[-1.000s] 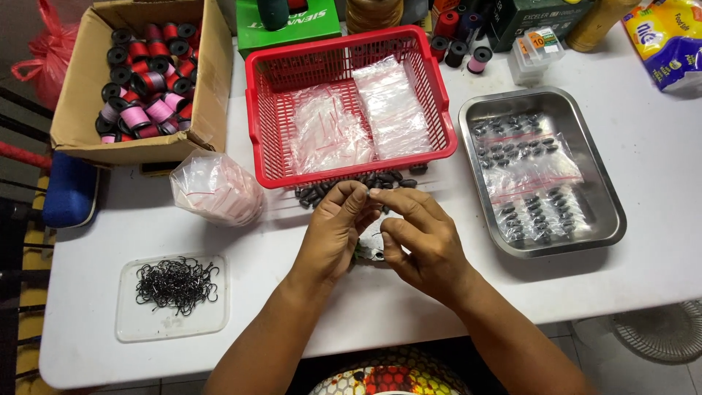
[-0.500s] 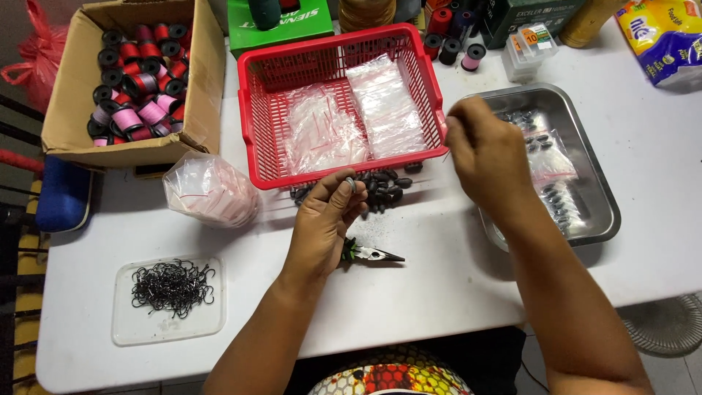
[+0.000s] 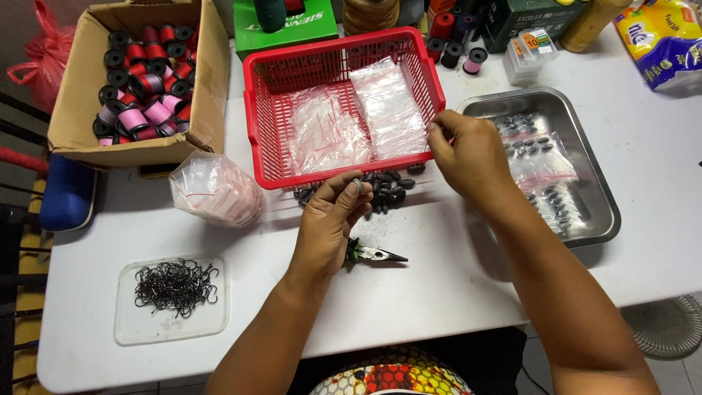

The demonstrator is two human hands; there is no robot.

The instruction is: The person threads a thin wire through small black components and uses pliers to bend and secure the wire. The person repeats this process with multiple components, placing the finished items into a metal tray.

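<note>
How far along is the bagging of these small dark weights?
Done: filled bags lie in the steel tray. In hand: the left hand rests by the loose weights, above the pliers; the right hand is at the red basket of empty bags. Left: that loose pile.

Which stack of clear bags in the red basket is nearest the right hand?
The tidy right-hand stack, beside the right hand; the other pile lies loose, further left.

Head camera looks steeply down, close
</note>
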